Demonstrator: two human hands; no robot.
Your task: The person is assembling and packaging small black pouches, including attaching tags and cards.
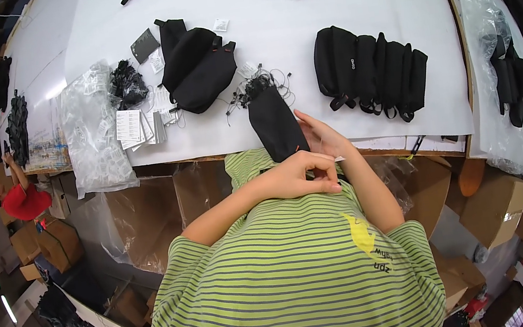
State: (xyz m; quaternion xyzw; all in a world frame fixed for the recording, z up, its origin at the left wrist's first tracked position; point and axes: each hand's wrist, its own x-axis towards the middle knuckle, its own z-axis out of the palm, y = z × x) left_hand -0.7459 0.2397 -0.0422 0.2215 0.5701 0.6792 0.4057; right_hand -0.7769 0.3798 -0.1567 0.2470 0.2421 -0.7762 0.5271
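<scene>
A slim black fabric pouch (276,122) with a small orange tab near its lower end stands at the table's front edge, close against my body. My right hand (327,139) is closed at the pouch's lower right side, one finger stretched along its edge. My left hand (303,174) crosses in front of the pouch's lower end, its fingers bent and pinched together. Whatever those fingers hold is hidden. A small white piece (340,158) shows between the two hands. Just beyond the pouch lies a tangle of black tag strings (258,83).
Several black pouches (372,71) lie in a row at right; more black bags (198,68) lie left of centre. White printed cards (131,128), a bundle of black cords (128,84) and a clear plastic bag (96,130) sit further left. Cardboard boxes (499,210) stand below the table.
</scene>
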